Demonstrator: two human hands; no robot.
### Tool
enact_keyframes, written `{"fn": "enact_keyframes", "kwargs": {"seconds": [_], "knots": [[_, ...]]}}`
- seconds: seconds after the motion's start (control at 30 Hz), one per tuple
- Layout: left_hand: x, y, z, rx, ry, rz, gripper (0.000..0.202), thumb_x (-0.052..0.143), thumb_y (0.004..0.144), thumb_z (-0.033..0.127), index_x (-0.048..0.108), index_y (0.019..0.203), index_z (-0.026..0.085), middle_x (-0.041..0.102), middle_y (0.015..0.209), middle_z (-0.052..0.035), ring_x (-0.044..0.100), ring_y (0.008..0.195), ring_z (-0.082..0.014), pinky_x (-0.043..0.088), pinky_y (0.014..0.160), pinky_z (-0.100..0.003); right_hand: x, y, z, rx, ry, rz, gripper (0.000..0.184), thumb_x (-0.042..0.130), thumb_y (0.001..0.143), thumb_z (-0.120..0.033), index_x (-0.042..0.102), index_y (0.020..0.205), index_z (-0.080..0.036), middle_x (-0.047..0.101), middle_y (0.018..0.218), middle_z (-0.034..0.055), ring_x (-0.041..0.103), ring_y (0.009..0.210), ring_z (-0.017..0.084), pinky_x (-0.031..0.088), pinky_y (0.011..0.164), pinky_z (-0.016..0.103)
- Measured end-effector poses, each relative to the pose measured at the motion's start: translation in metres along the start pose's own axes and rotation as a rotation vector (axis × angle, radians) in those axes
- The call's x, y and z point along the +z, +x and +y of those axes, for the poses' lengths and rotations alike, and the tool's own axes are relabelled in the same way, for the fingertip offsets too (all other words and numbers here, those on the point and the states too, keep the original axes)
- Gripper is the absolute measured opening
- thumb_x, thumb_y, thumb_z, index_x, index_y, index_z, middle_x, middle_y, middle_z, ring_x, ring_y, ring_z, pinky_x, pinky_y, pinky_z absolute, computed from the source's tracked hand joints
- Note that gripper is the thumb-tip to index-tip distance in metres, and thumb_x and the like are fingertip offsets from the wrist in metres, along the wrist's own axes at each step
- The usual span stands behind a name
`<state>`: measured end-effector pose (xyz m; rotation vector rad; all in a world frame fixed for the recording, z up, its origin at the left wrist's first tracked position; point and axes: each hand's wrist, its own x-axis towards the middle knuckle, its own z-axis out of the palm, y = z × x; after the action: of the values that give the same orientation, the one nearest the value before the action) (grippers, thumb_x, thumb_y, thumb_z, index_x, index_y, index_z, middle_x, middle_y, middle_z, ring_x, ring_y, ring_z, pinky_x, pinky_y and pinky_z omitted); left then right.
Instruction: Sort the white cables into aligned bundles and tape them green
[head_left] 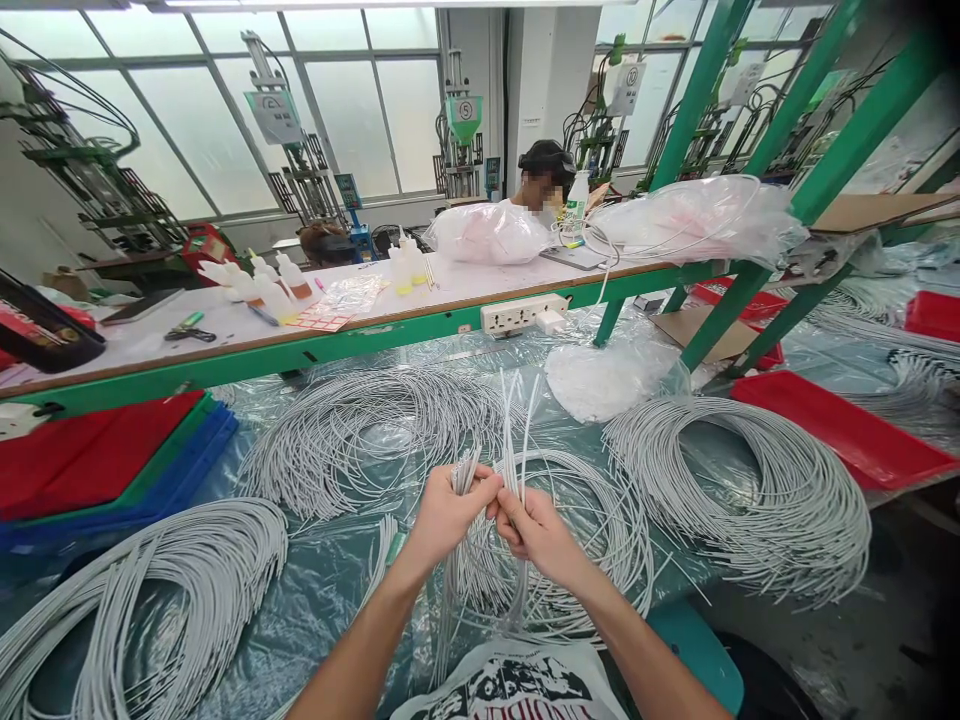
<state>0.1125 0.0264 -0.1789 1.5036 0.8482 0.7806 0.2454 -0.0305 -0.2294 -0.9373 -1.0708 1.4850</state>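
Observation:
Thin grey cables pass through both of my hands, held close together in front of my body. My left hand (457, 505) is closed around a bundle of cables (465, 472) whose ends stick up above the fist. With its fingers pinched, my right hand (534, 525) grips a few cables (526, 430) that stand upright. The fingertips of both hands meet or nearly meet. Below and behind them lies a loose coil of grey cable (622, 510) on the plastic-covered table (322, 570).
Large cable coils lie at the left (225, 560), back (300, 440) and right (810, 500). Stacked trays (112, 450) stand left, a red tray (847, 420) right. A shelf (360, 325) carries bottles, a power strip (517, 317) and plastic bags (487, 235). Behind it a person (544, 175) sits.

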Motion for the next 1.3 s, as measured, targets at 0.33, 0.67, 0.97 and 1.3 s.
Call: {"fn": "enact_keyframes", "kwargs": {"seconds": [0.33, 0.67, 0.97, 1.3], "knots": [[0.0, 0.002, -0.009, -0.012, 0.002, 0.03, 0.036, 0.064, 0.082, 0.039, 0.059, 0.056, 0.014, 0.053, 0.05, 0.0007, 0.048, 0.05, -0.0102, 0.037, 0.053, -0.022, 0.005, 0.001, 0.003, -0.04, -0.121, 0.093, 0.045, 0.05, 0.092, -0.06, 0.055, 0.077, -0.017, 0.03, 0.054, -0.0062, 0.023, 0.043, 0.007, 0.018, 0.04, 0.022], [-0.01, 0.005, -0.029, -0.033, -0.109, 0.296, 0.038, 0.072, 0.074, 0.049, 0.063, 0.069, 0.013, 0.031, 0.046, 0.0089, 0.023, 0.043, -0.0047, 0.021, 0.043, -0.02, 0.02, 0.004, 0.022, 0.003, 0.181, 0.049, 0.051, 0.052, 0.088, -0.067, 0.05, 0.082, -0.016, 0.023, 0.052, -0.0122, 0.014, 0.035, 0.003, 0.015, 0.033, 0.017], [-0.005, 0.001, -0.018, -0.065, -0.062, 0.227, 0.04, 0.071, 0.074, 0.051, 0.064, 0.068, 0.012, 0.037, 0.043, 0.0072, 0.029, 0.042, -0.0054, 0.026, 0.043, -0.02, 0.017, 0.005, 0.021, -0.023, 0.107, 0.066, 0.049, 0.048, 0.09, -0.064, 0.049, 0.08, -0.017, 0.026, 0.052, -0.0104, 0.017, 0.038, 0.004, 0.014, 0.036, 0.018], [0.01, -0.001, -0.027, -0.019, -0.007, 0.184, 0.049, 0.061, 0.083, 0.05, 0.046, 0.05, 0.016, 0.044, 0.044, 0.0032, 0.041, 0.043, -0.0078, 0.032, 0.046, -0.021, 0.021, 0.004, 0.04, -0.132, -0.012, 0.185, 0.044, 0.043, 0.096, -0.058, 0.046, 0.077, -0.018, 0.026, 0.056, -0.0081, 0.018, 0.044, 0.006, 0.015, 0.04, 0.02]]}}
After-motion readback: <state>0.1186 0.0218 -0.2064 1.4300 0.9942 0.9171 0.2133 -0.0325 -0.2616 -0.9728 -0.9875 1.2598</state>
